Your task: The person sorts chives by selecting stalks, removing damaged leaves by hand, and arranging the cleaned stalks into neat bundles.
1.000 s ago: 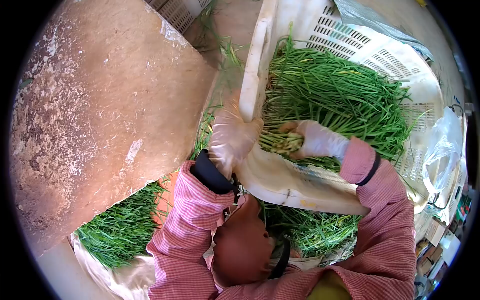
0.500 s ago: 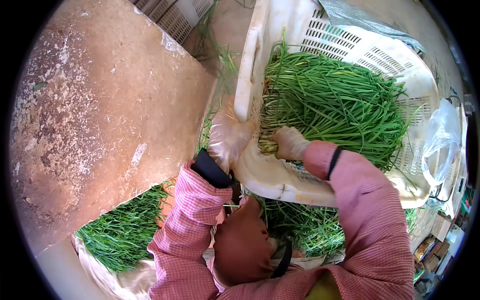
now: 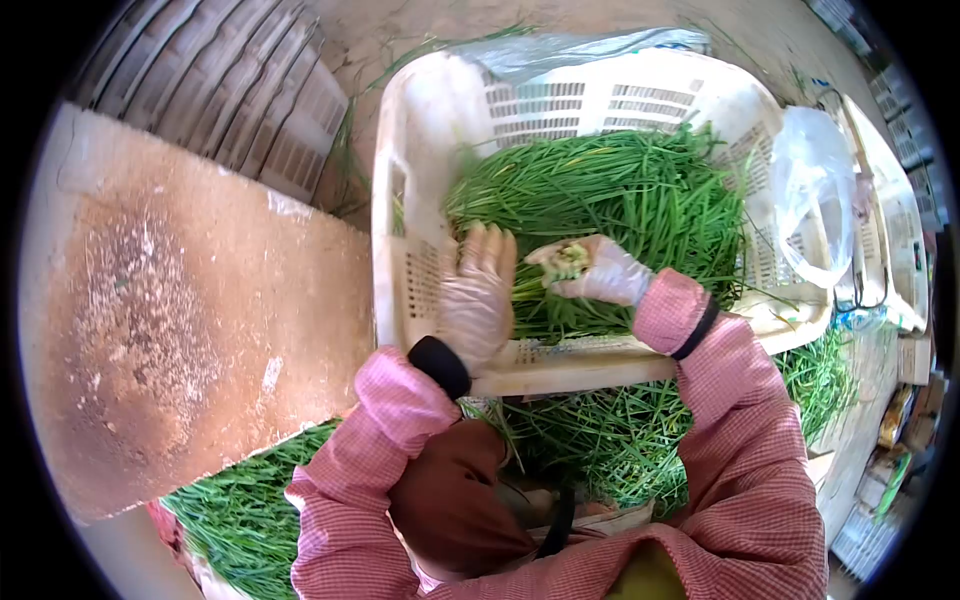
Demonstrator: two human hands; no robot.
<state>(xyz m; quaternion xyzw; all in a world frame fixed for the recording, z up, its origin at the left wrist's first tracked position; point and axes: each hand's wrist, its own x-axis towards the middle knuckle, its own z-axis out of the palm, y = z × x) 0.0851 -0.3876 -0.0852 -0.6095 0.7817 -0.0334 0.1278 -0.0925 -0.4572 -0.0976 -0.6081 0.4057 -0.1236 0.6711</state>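
A white plastic basket point(image 3: 400, 130) holds a thick heap of green chives point(image 3: 620, 190), their cut ends toward the left wall. My right hand point(image 3: 605, 272), in a thin clear glove, is closed around a small bunch of chives point(image 3: 568, 262); its pale stalk ends show at the fingers. Inside the basket's left end, my left hand point(image 3: 475, 300), gloved as well, has its fingers stretched out flat beside the stalk ends. Nothing shows in its grasp, and its fingertips are slightly blurred.
A worn, stained board point(image 3: 320, 300) stands at the left, with stacked crates point(image 3: 290, 150) behind it. A clear plastic bag point(image 3: 812, 190) hangs at the basket's right end. More loose greens point(image 3: 600, 440) lie below the basket, around my knee point(image 3: 450, 490).
My left hand has gone from the basket's outer rim to inside it, fingers now straight. My right hand has lifted the bunch and turned its stalk ends up. The view has shifted.
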